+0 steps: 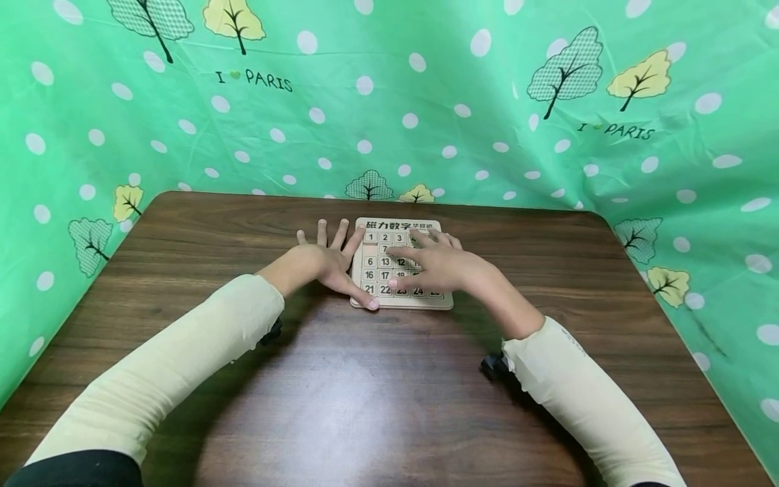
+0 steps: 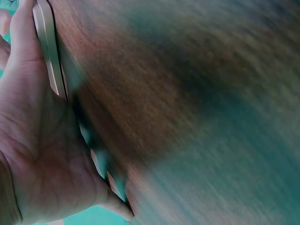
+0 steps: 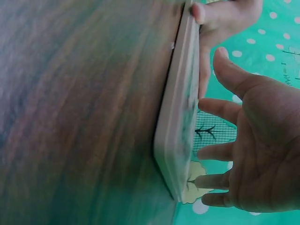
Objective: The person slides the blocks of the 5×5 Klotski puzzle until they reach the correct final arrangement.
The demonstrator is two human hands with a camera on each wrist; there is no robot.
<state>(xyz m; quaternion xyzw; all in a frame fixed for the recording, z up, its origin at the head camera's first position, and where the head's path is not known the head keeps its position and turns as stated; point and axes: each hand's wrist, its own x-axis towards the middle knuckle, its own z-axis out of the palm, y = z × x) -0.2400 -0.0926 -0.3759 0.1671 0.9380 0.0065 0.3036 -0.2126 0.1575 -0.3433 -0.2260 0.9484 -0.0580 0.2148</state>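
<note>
right grip (image 1: 437,261), outspread, hides some of the number board (image 1: 406,304).

Counter (image 1: 456,433): dark brown wood grain, rounded far corners, pale glare (image 1: 341,406) toward near edge. Green cloth (image 1: 438,88) behind and along both sides, white dots (image 1: 307,42) throughout, creased at right. Printed checked trees (image 1: 575,67) paired with yellow trees (image 1: 642,74); black "PARIS" lettering (image 1: 269,81) beneath two upper pairs.

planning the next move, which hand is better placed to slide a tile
Probably the right hand: its fingers reach over the number tiles, while the left hand is at the left edge of the board.
</note>
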